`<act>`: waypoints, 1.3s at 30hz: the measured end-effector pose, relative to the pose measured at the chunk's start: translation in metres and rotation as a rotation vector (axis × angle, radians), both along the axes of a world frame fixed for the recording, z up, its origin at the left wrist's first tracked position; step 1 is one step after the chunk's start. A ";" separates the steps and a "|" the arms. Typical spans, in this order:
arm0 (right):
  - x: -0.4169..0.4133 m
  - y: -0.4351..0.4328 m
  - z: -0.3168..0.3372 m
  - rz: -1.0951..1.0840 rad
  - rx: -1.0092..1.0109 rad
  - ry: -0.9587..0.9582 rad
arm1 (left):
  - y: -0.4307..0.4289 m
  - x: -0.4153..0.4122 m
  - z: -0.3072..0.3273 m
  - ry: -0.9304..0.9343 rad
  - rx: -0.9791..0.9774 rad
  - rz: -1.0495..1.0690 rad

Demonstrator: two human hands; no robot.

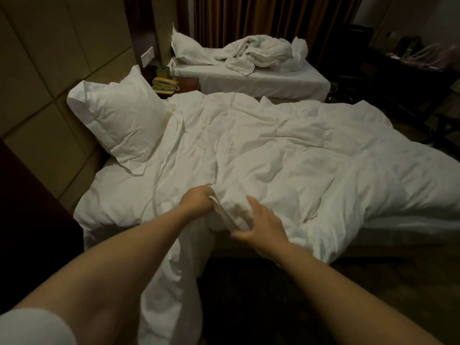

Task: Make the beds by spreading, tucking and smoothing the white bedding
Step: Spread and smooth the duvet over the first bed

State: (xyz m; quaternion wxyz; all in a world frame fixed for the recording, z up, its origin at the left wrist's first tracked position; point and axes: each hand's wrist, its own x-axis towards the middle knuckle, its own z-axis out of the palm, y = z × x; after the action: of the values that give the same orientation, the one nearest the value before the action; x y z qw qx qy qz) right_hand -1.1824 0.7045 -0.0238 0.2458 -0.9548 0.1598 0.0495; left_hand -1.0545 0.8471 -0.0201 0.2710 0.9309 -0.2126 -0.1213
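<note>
A rumpled white duvet (286, 150) covers the near bed, and part of it hangs over the near edge to the floor. My left hand (198, 199) grips a bunched fold of the duvet at the bed's near side. My right hand (263, 224) holds the same bunch just to the right, thumb below and fingers over the cloth. A white pillow (119, 123) leans against the padded headboard at the left. On the far bed (261, 80) lie a crumpled white duvet (258, 54) and a pillow (189, 48).
A bedside table (185, 83) with a yellow telephone (164, 84) stands between the beds. A dark cabinet (29, 207) is at my left. Brown curtains (261, 18) hang behind the far bed. A dark desk (410, 68) with clutter is at the right. Dark floor lies below.
</note>
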 end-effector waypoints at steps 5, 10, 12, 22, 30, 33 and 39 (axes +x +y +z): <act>0.004 0.014 -0.037 -0.009 -0.294 -0.015 | 0.013 -0.007 0.010 0.262 0.134 -0.151; 0.004 -0.008 -0.028 0.200 -0.092 0.369 | 0.020 -0.036 0.001 0.433 0.551 -0.444; -0.010 -0.003 -0.034 0.366 -0.090 0.637 | 0.024 -0.057 -0.025 0.502 0.720 -0.604; -0.043 0.010 -0.086 0.391 -0.027 0.854 | 0.041 -0.093 -0.070 0.630 0.786 -0.543; 0.029 -0.024 -0.037 0.324 -0.115 0.490 | 0.024 -0.019 -0.018 0.481 0.673 -0.381; 0.049 -0.043 -0.022 0.221 -0.176 0.391 | 0.018 0.010 -0.001 0.464 0.644 -0.338; 0.061 -0.112 -0.015 -0.078 -0.444 0.305 | 0.010 0.071 0.048 0.163 0.654 -0.252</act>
State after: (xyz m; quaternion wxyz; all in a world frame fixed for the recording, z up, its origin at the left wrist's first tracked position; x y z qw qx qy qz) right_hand -1.1213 0.5926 -0.0386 0.0051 -0.9599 0.2387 0.1471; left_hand -0.9837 0.8572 0.0277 -0.0419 0.9222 -0.2532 -0.2893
